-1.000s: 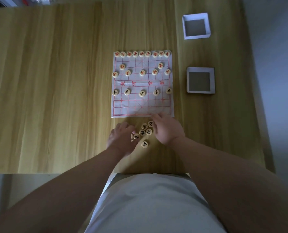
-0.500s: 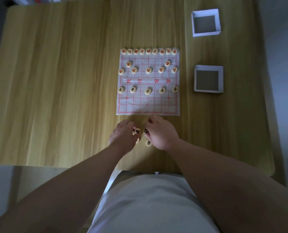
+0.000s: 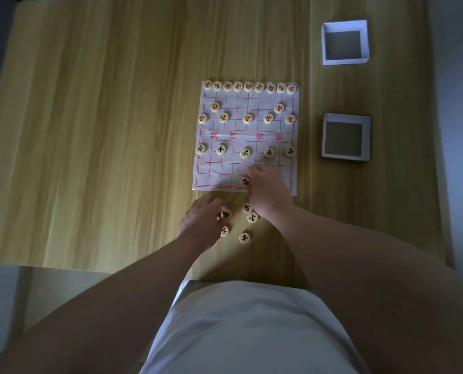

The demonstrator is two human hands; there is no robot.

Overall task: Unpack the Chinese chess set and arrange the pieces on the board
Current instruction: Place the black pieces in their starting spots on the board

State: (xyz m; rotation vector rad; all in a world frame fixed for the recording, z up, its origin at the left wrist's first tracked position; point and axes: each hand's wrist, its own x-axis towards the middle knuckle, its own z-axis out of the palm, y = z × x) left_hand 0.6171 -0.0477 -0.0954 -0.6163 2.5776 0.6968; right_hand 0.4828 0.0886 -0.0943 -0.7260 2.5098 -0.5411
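In the head view, the right hand (image 3: 268,188) is pinching a black-lettered piece (image 3: 245,181) at the near edge of the paper board (image 3: 219,174), while the left hand (image 3: 202,220) is gripping a second piece (image 3: 226,214) among loose pieces (image 3: 244,237) lying on the wooden surface (image 3: 116,130).

White board (image 3: 292,171) with red grid, cream pieces (image 3: 247,118) lettered red or black, yellow wood-grain table (image 3: 103,130)
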